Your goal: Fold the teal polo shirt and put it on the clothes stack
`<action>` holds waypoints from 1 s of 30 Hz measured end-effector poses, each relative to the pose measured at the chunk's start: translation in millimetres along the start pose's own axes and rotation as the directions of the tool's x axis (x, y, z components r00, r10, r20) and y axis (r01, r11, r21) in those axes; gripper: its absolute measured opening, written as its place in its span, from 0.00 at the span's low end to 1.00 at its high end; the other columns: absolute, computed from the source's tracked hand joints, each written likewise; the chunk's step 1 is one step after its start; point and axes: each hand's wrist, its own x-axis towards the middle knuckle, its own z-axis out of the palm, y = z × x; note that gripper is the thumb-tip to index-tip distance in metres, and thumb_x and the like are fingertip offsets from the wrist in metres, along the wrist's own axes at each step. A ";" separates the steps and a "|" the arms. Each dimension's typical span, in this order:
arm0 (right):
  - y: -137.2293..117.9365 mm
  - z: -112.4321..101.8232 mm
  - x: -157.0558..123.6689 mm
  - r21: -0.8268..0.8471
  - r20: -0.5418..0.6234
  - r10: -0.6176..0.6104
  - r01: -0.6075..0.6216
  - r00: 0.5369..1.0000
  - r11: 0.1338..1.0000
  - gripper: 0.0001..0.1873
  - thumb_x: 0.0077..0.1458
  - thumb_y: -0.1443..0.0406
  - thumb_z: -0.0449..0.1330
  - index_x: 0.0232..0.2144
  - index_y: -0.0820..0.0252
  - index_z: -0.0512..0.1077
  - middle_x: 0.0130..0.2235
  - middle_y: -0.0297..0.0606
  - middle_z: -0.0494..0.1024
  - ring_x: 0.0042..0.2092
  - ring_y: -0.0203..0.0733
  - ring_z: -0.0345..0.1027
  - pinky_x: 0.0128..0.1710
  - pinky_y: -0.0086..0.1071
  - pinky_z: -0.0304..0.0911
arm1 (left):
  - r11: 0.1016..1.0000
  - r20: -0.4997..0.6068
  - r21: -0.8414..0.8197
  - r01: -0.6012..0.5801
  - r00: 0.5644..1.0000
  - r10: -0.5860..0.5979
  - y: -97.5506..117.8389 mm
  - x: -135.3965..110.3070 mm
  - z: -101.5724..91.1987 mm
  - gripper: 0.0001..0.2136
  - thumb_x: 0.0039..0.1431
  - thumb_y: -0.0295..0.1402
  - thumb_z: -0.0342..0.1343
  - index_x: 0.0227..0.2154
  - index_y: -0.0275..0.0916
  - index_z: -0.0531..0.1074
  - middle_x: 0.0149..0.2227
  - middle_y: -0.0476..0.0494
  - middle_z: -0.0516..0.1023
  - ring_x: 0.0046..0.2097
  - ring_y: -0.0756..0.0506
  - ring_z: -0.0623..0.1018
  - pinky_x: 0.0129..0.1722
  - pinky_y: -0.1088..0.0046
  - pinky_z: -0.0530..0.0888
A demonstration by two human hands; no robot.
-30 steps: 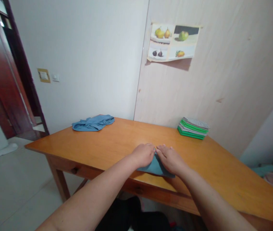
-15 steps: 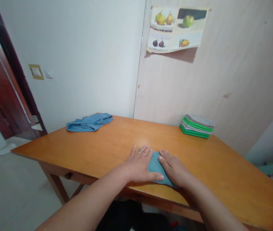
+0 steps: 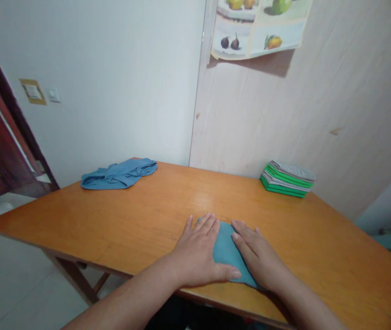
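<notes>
A folded teal-blue cloth [image 3: 228,252] lies flat near the front edge of the table, partly covered by both hands. My left hand [image 3: 200,252] rests open on its left side, fingers pointing away from me and the thumb stretched across the near edge. On the cloth's right side lies my right hand [image 3: 257,252], its fingers extended and fairly close together. Between the hands a strip of smooth cloth shows. How the cloth is folded beneath the palms is hidden.
The wooden table [image 3: 130,224] carries a crumpled blue garment [image 3: 120,175] at the back left. A stack of folded green and grey striped cloths [image 3: 287,179] stands at the back right. Behind rises the wall, with a fruit poster [image 3: 260,34] on it.
The view has moved closer and tilted down, so the table appears larger. Both hands stay flat on the folded cloth in nearly the same pose.
</notes>
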 end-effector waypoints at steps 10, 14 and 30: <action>-46.6 -31.1 -4.6 -0.031 -0.127 -0.173 0.170 0.977 0.985 0.14 0.63 0.58 0.51 0.36 0.57 0.74 0.36 0.40 0.76 0.39 0.43 0.70 0.40 0.36 0.64 | 0.998 -0.029 -0.055 -0.002 1.000 0.000 3.0 -0.3 1.8 0.53 0.46 0.69 0.52 0.68 0.39 0.51 0.70 0.32 0.47 0.70 0.29 0.46 0.64 0.44 0.32; -45.9 -22.9 -3.9 -0.006 -0.027 -0.087 0.087 0.996 0.996 0.09 0.59 0.60 0.55 0.35 0.57 0.72 0.33 0.36 0.73 0.35 0.41 0.67 0.35 0.34 0.61 | 0.995 -0.051 -0.095 0.004 0.999 -0.009 4.5 -0.3 3.1 0.53 0.44 0.69 0.53 0.68 0.40 0.53 0.70 0.32 0.49 0.70 0.28 0.46 0.64 0.43 0.31; -38.6 -15.5 -0.1 -0.018 -0.014 0.012 -0.013 1.000 1.000 0.10 0.58 0.60 0.54 0.29 0.55 0.71 0.31 0.34 0.73 0.33 0.40 0.66 0.33 0.33 0.57 | 0.996 0.016 0.091 0.021 1.000 -0.023 10.8 -2.7 -3.2 0.55 0.48 0.73 0.38 0.69 0.35 0.47 0.71 0.34 0.44 0.71 0.32 0.43 0.66 0.44 0.36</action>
